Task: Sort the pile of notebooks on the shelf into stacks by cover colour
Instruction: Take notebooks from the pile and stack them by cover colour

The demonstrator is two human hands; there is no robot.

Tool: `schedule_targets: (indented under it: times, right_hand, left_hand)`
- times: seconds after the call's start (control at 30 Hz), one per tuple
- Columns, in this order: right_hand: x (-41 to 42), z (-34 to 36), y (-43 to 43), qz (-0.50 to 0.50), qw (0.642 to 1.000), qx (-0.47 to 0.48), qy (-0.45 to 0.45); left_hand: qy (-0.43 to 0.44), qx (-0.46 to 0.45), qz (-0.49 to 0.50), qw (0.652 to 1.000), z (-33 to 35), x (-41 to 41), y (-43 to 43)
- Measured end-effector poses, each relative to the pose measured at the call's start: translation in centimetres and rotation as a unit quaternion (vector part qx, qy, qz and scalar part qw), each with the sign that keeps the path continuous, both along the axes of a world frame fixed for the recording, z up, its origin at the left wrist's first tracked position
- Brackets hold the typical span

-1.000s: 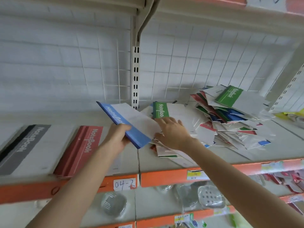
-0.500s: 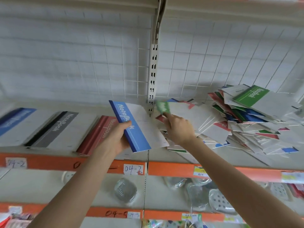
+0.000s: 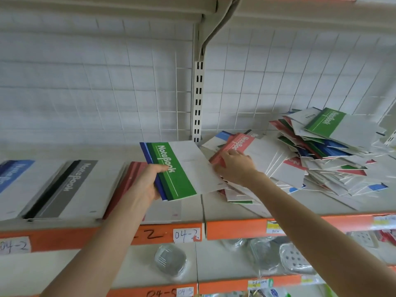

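My left hand [image 3: 147, 181] grips two notebooks above the shelf, a green notebook [image 3: 177, 170] on top of a blue notebook [image 3: 150, 161] whose edge shows beneath. My right hand [image 3: 234, 168] pinches the near end of a red notebook [image 3: 237, 143] at the left side of the mixed pile [image 3: 321, 155]. On the shelf's left lie sorted stacks: a blue stack [image 3: 12, 174], a black-and-grey stack [image 3: 64, 185] and a red stack [image 3: 130, 176], the last partly hidden by my left arm.
The white shelf [image 3: 192, 209] has an orange front rail [image 3: 235, 229] with paper labels. A slotted upright post [image 3: 198, 101] and wire grid back stand behind. Packaged round goods [image 3: 171, 262] hang on the lower shelf.
A green notebook has come from the pile onto the blue one in my left hand. My right hand went back to the pile and took hold of a red notebook.
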State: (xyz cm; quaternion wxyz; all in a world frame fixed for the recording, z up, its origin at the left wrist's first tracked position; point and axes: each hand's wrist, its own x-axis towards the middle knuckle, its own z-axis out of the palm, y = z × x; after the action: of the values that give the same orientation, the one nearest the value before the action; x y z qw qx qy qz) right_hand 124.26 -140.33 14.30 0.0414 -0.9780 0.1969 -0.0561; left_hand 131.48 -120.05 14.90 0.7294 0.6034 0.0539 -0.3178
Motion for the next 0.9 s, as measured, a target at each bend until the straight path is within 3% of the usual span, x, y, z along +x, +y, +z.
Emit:
schedule_targets:
  times: [0.17,0.33,0.43,0.5,0.6,0.67,0.77,0.83,0.9]
  right_hand:
    - [0.8,-0.7,0.3,-0.024,0.996,-0.086,-0.02]
    - [0.3,0.8,1.7,-0.025,0.991,-0.097,-0.093]
    - [-1.0,0.7,4.3,0.162,0.971,-0.077,-0.159]
    - [-1.5,0.1,6.1,0.286,0.949,-0.063,-0.117]
    - [-1.5,0.1,6.6,0.323,0.946,0.018,-0.028]
    - [-1.3,0.7,5.6,0.274,0.959,0.06,-0.034]
    - [-0.8,0.9,2.0,0.074,0.996,-0.002,-0.053]
    - [-0.7,0.5,-0.8,-0.065,0.997,-0.025,-0.045]
    - [-0.7,-0.2,-2.7,-0.14,0.99,-0.018,0.001]
  left_hand:
    - [-0.026,-0.011,0.014,1.0,0.4,1.2,1.1]
    - [-0.02,0.018,-0.028,0.999,-0.1,1.7,1.1]
    - [-0.004,0.004,-0.052,0.999,-0.3,1.7,0.1]
    - [0.019,-0.037,-0.079,0.996,-0.7,1.9,-0.7]
    - [0.012,-0.028,-0.097,0.995,-0.8,1.5,-1.5]
    - [0.005,-0.004,-0.092,0.996,-0.6,1.3,-1.8]
    - [-0.005,0.015,-0.098,0.995,-0.6,1.6,-2.0]
    - [-0.005,0.019,-0.104,0.994,-0.6,1.8,-1.8]
    - [0.0,0.017,-0.1,0.995,-0.6,1.8,-1.7]
